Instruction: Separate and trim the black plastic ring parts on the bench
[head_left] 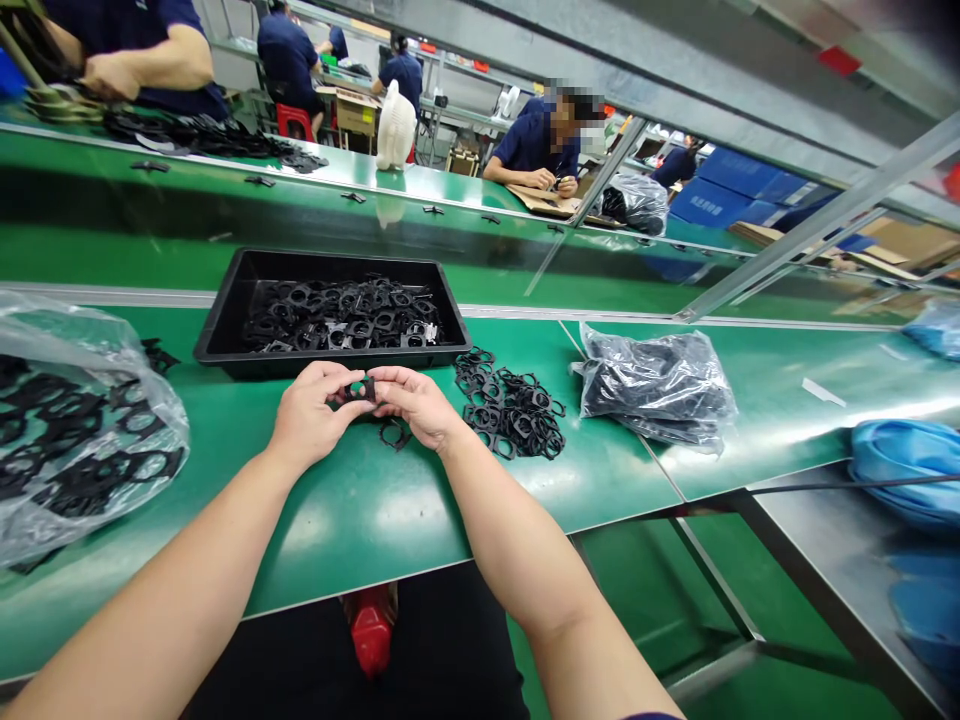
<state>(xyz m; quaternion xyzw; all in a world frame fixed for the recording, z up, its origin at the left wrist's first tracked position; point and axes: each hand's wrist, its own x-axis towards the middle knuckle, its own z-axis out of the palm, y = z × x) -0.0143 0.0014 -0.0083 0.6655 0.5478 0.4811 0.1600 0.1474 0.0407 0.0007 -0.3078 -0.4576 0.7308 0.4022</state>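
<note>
Just in front of a black tray (330, 360) full of black plastic parts, my left hand (311, 412) and my right hand (417, 402) pinch one small black part (361, 390) between them. On the green table (360, 510) below my right fingers lies a single black ring-like part (394, 433). A loose pile of similar parts (517, 410) sits right of my right hand. Fingers of both hands are closed on the held part, each from its own side.
An open clear bag (150, 400) of black parts stands at the left, a filled clear bag (660, 390) at the right. Behind the tray a green conveyor belt (300, 225) carries small black pieces. Several people work beyond it. A metal post (825, 220) slants up at the right.
</note>
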